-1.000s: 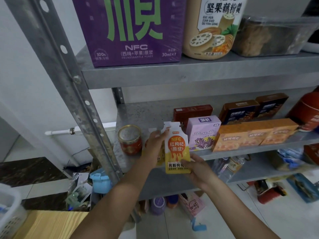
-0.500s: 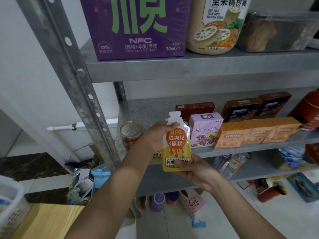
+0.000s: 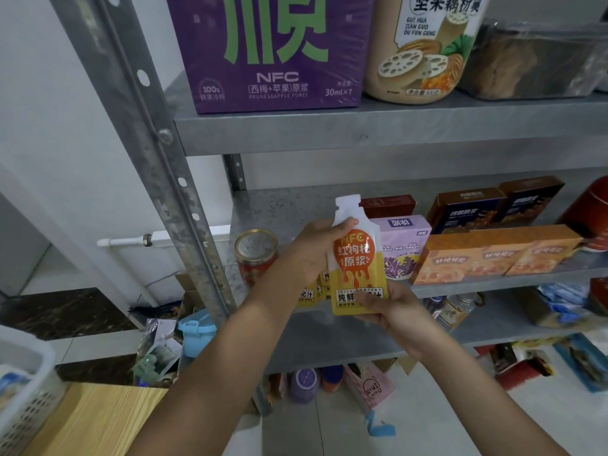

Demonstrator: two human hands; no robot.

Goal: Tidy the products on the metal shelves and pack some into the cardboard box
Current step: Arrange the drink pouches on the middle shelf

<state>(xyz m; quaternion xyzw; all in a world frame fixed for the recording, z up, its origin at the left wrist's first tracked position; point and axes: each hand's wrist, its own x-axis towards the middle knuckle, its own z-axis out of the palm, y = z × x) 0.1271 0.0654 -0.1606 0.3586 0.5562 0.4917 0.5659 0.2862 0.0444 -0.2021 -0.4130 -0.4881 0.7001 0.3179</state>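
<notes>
An orange and yellow juice pouch (image 3: 357, 258) stands upright in front of the middle metal shelf (image 3: 493, 284). My left hand (image 3: 312, 245) grips its upper left edge near the white spout. My right hand (image 3: 391, 311) holds its bottom edge, thumb on the front. Behind my left hand, more yellow pouches (image 3: 311, 291) stand on the shelf, mostly hidden. No cardboard packing box is plainly in view.
A gold-lidded jar (image 3: 256, 255), a lilac box (image 3: 403, 245), orange boxes (image 3: 493, 255) and dark boxes (image 3: 467, 209) sit on the middle shelf. A purple carton (image 3: 273, 54) and a beige tub (image 3: 427, 47) stand above. A shelf post (image 3: 158, 153) rises at left. A white basket (image 3: 23, 390) is lower left.
Both hands and the pouch have stayed almost in place in front of the shelf; my view has drifted slightly. The grip on the pouch is unchanged.
</notes>
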